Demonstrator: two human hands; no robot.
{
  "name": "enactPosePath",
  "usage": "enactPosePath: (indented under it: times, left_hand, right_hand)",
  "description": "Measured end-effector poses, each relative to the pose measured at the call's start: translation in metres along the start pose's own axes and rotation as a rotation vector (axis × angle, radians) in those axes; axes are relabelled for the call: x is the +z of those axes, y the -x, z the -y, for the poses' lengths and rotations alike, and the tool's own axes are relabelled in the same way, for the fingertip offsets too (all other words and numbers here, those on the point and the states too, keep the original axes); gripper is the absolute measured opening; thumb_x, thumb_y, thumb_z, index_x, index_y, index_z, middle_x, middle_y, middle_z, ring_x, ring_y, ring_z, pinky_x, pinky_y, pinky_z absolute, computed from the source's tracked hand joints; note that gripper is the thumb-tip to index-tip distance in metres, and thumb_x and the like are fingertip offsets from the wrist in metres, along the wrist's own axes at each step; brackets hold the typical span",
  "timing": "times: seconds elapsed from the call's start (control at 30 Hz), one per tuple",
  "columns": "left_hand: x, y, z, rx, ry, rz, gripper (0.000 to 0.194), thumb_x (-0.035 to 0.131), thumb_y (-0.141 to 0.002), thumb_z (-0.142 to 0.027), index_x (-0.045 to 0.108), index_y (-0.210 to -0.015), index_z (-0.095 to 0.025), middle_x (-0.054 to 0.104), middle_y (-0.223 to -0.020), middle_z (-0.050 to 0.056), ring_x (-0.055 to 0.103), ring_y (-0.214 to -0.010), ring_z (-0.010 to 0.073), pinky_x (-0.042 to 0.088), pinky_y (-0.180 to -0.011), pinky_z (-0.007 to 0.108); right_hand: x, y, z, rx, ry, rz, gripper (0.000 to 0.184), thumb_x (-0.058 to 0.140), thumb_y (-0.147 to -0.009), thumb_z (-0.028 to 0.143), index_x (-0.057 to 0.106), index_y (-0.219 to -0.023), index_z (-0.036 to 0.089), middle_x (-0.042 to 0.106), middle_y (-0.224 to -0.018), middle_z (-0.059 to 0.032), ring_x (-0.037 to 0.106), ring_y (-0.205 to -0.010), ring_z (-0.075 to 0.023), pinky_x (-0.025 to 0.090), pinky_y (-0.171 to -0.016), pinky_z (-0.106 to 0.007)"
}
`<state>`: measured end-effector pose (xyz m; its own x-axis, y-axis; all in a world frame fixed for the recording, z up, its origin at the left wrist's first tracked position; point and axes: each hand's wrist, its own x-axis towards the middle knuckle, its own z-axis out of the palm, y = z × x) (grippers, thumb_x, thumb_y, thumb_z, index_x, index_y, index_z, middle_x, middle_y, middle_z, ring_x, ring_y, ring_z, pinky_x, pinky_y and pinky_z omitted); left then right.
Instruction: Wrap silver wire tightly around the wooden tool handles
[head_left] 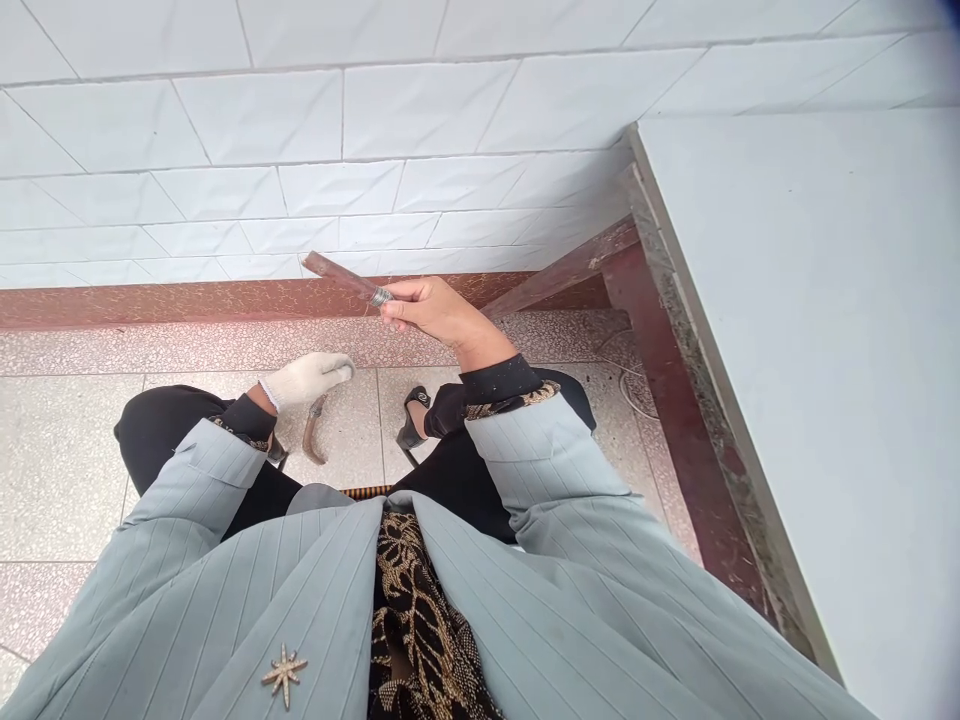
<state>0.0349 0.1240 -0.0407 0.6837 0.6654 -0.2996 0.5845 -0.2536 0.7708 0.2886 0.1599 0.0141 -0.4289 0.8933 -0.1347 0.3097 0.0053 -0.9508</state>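
Observation:
In my bare right hand, thumb and fingers are closed on the wire-wrapped end of a reddish-brown wooden stick. The stick points up and left, toward the tiled wall; grey wire is wound round it beside my fingertips. My left hand wears a white knitted glove and hangs lower, left of the stick. Its fingers are pressed together, and whatever may be in them is hidden. Just beneath it a curved brown handle shows against the floor, its upper end running toward the glove; I cannot tell whether they touch.
A white-topped table with a dark red frame stands close on the right. White wall tiles rise ahead above a red-brown skirting. A pale cable lies by the table leg. My shoe rests on the tiled floor.

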Motion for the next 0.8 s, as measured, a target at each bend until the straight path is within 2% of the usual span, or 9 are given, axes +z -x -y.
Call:
enactPosePath:
  times: [0.1,0.2,0.33,0.43,0.53,0.6,0.63,0.7,0.8]
  left_hand:
    - [-0.003,0.001,0.002,0.025,0.0,0.029,0.038,0.044,-0.1,-0.046,0.07,-0.107,-0.019,0.068,-0.085,0.002,0.061,-0.078,0.0172,0.049,-0.077,0.031]
    - [-0.008,0.003,0.002,0.056,-0.046,0.033,0.038,0.044,-0.099,-0.046,0.07,-0.106,-0.019,0.072,-0.092,0.004,0.065,-0.087,0.0191,0.05,-0.083,0.032]
    - [-0.007,0.003,0.003,0.065,-0.104,0.057,0.038,0.043,-0.1,-0.046,0.07,-0.101,-0.019,0.072,-0.091,0.003,0.066,-0.086,0.0194,0.049,-0.083,0.032]
    - [-0.003,0.002,0.006,0.067,-0.147,0.034,0.036,0.043,-0.1,-0.045,0.069,-0.096,-0.02,0.071,-0.088,0.003,0.066,-0.084,0.0186,0.047,-0.08,0.031]
    - [-0.005,0.001,0.008,0.06,-0.177,-0.011,0.034,0.045,-0.099,-0.042,0.07,-0.098,-0.021,0.072,-0.088,0.002,0.065,-0.083,0.0182,0.047,-0.079,0.031]
    - [-0.008,0.002,0.008,0.047,-0.161,-0.041,0.032,0.046,-0.098,-0.041,0.07,-0.099,-0.02,0.074,-0.092,0.003,0.066,-0.086,0.0188,0.047,-0.082,0.031]
    - [-0.011,0.002,0.008,0.038,-0.149,-0.062,0.031,0.046,-0.098,-0.04,0.07,-0.099,-0.02,0.074,-0.094,0.003,0.066,-0.088,0.0191,0.047,-0.083,0.032]
    - [-0.015,0.003,0.007,0.025,-0.103,-0.115,0.031,0.046,-0.098,-0.039,0.069,-0.098,-0.019,0.073,-0.094,0.004,0.065,-0.089,0.0196,0.048,-0.084,0.033]
    - [-0.018,0.004,0.006,0.013,0.012,-0.208,0.034,0.045,-0.101,-0.042,0.069,-0.1,-0.018,0.068,-0.086,0.004,0.061,-0.081,0.0177,0.048,-0.077,0.031]
  right_hand:
    - [0.001,-0.006,-0.004,0.094,0.233,-0.106,0.018,0.062,-0.094,0.03,0.068,-0.084,0.016,0.062,-0.073,-0.0003,0.05,-0.064,-0.0112,0.039,-0.064,-0.028]
    - [0.006,-0.01,-0.007,0.185,0.656,-0.125,0.021,0.064,-0.096,0.032,0.077,-0.094,0.016,0.072,-0.086,-0.0059,0.064,-0.082,-0.0185,0.041,-0.072,-0.03]
    - [0.024,-0.011,-0.005,0.323,1.03,0.101,0.034,0.062,-0.1,0.034,0.08,-0.124,0.018,0.078,-0.121,-0.0146,0.07,-0.112,-0.0302,0.047,-0.082,-0.035]
    - [0.043,-0.01,-0.001,0.388,1.16,0.374,0.035,0.067,-0.097,0.029,0.08,-0.125,0.014,0.076,-0.126,-0.0186,0.07,-0.115,-0.0328,0.047,-0.081,-0.036]
    - [0.053,-0.006,0.004,0.336,1.092,0.7,0.027,0.07,-0.093,0.023,0.084,-0.113,0.011,0.08,-0.111,-0.0166,0.072,-0.1,-0.0272,0.043,-0.075,-0.033]
    - [0.048,-0.003,0.006,0.249,0.921,0.878,0.022,0.07,-0.092,0.023,0.085,-0.106,0.014,0.079,-0.092,-0.009,0.067,-0.083,-0.0195,0.04,-0.071,-0.03]
    - [0.042,-0.002,0.006,0.199,0.812,0.914,0.02,0.07,-0.091,0.024,0.085,-0.103,0.016,0.076,-0.083,-0.0044,0.064,-0.077,-0.0161,0.039,-0.07,-0.028]
    - [0.027,0.001,0.006,0.06,0.516,0.842,0.02,0.071,-0.089,0.028,0.083,-0.099,0.017,0.069,-0.074,0.0016,0.056,-0.07,-0.0124,0.037,-0.069,-0.026]
    - [0.007,0.003,0.002,-0.073,0.149,0.419,0.025,0.068,-0.089,0.033,0.079,-0.104,0.016,0.065,-0.076,0.0032,0.051,-0.069,-0.0112,0.038,-0.069,-0.026]
